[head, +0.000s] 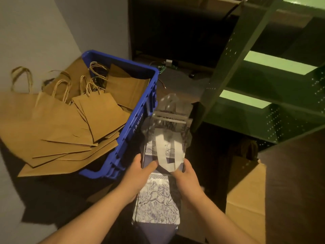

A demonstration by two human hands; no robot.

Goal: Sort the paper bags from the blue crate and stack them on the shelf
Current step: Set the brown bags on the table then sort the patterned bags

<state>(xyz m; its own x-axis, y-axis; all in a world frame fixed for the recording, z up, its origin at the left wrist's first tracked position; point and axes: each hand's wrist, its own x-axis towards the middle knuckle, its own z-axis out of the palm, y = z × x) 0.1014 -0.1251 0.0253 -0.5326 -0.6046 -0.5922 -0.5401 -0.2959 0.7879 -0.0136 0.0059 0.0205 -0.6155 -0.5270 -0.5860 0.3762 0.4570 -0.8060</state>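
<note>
A blue crate [140, 110] stands left of centre with several flat brown paper bags [102, 113] spilling over its left side onto the floor. In front of it I hold a white bag with a blue printed pattern [156, 199]; its upper part is blurred. My left hand [140, 171] grips its left edge with the thumb on top. My right hand [186, 175] grips the right edge. The green metal shelf [260, 95] rises at the right, its lit boards bare.
A cardboard box [246, 199] stands at the lower right, with a dark bag [241, 155] behind it. A dark cabinet opening [175, 32] lies at the back, small electronics and wires on its ledge. The floor around is dim.
</note>
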